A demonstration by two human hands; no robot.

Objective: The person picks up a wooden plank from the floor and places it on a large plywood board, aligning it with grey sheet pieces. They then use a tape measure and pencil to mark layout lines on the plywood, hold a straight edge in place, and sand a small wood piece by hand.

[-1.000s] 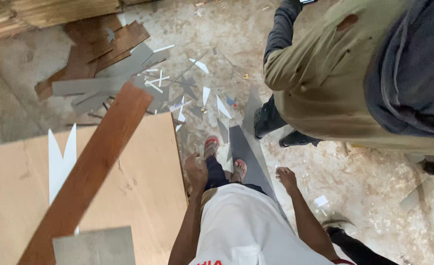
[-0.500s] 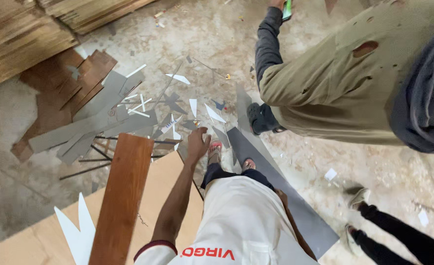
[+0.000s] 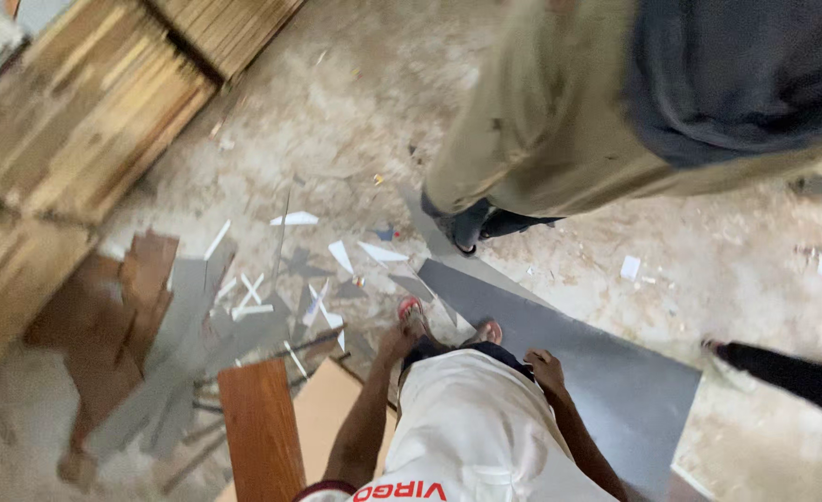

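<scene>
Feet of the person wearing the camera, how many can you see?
2: the left sandalled foot by the white scraps, the right foot at the grey sheet's edge.

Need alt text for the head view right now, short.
A person looks down at both empty hands, left hand and right hand, hanging beside their legs above a grey sheet on a scrap-strewn floor. A brown plank lies left; another person stands ahead.

We are in a woodwork shop. We see stacked wooden boards [image 3: 86,121] by the wall, a brown plank [image 3: 260,432], a grey sheet [image 3: 597,381], and many small offcuts [image 3: 244,302] on the dusty floor [image 3: 337,139].
</scene>
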